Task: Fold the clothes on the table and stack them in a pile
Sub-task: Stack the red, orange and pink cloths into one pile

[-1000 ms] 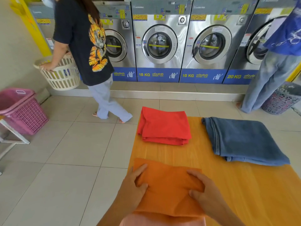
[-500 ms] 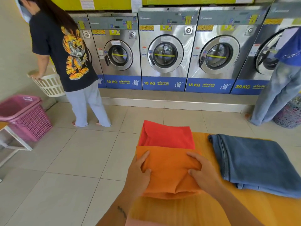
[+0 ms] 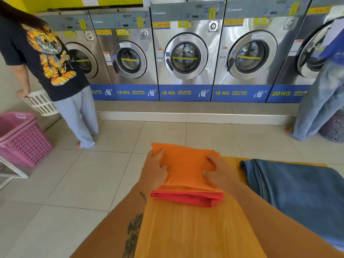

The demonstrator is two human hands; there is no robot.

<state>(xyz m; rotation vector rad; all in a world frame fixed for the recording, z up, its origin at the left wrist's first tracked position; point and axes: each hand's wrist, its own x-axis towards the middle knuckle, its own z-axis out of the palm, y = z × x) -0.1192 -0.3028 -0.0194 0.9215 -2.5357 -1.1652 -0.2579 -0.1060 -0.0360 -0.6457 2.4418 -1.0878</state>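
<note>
Wooden surface (image 3: pixel 195 229) runs from the near edge out to the far-left corner, where the pile is being built. Folded blue denim piece (image 3: pixel 297 192) lies on the right side of the surface, apart from the pile, not yet stacked. Pile so far: folded red garment (image 3: pixel 188 199) at the bottom, showing only as a strip along its near edge; folded orange garment (image 3: pixel 186 168) lies directly on top, covering nearly all of it. Left hand (image 3: pixel 154 170) rests on the orange garment's left edge, fingers bent over the fabric, thumb on top. Right hand (image 3: pixel 217 172) does the same at the right edge. Both are partly closed on the cloth; whether they pinch it or only press it flat cannot be told. Step in hand, by my judgement: setting the orange garment onto the red one and squaring it. Its far-left corner appears to overhang the surface's far edge, so the stack may need pulling nearer. Next move likely calls for letting go, reaching right for the denim, and carrying it flat onto the pile without disturbing the two layers beneath.
</note>
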